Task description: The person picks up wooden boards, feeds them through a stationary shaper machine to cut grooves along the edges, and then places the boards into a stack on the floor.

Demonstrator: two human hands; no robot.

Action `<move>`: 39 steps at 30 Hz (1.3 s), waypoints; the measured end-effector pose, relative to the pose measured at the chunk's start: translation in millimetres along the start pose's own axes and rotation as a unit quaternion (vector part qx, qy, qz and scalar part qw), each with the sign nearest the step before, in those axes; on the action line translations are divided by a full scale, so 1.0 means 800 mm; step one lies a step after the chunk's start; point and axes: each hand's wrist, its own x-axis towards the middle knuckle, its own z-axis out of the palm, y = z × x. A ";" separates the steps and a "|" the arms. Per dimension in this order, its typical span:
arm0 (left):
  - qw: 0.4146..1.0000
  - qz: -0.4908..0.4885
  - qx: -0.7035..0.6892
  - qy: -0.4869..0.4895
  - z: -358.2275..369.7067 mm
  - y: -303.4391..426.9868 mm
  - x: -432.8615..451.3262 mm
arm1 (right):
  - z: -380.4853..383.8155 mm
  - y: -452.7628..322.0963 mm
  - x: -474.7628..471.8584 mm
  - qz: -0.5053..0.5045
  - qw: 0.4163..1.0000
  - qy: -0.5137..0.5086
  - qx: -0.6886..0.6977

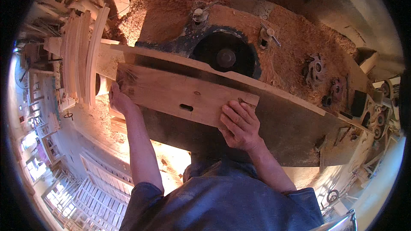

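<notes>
A flat wooden board [167,91] with an oblong slot and a dark knot lies before me on the dark machine table [279,134]. My left hand [120,99] grips the board's left end, which overhangs the table edge. My right hand [240,123] rests near the other end, fingers curled over the top face, thumb hidden. Beyond the board runs a long wooden fence strip [279,88], with a dark gap between the two along most of their length. A round black disc [226,54] with a central hub, apparently a spindle moulder's head, sits behind the fence.
Two clamp bolts [199,14] with handles stand behind the disc amid heaped sawdust [179,0]. Toothed cutter heads [314,69] lie at the right rear. Several curved wooden pieces [78,57] are stacked at left. Slatted wooden frames [102,199] stand at lower left.
</notes>
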 end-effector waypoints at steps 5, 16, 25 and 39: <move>1.000 0.006 -0.025 -0.002 0.043 0.015 -0.002 | 0.004 0.016 0.023 0.009 1.000 0.013 0.014; 0.993 -0.045 -0.082 -0.072 0.050 0.013 0.038 | 0.022 0.017 0.029 0.019 0.998 0.029 0.044; 0.995 -0.027 -0.064 -0.067 0.049 0.020 0.087 | 0.056 0.009 0.056 -0.008 0.998 0.032 0.062; 0.992 -0.018 -0.089 -0.087 0.039 0.005 0.135 | 0.078 -0.009 0.068 -0.003 0.996 0.047 0.080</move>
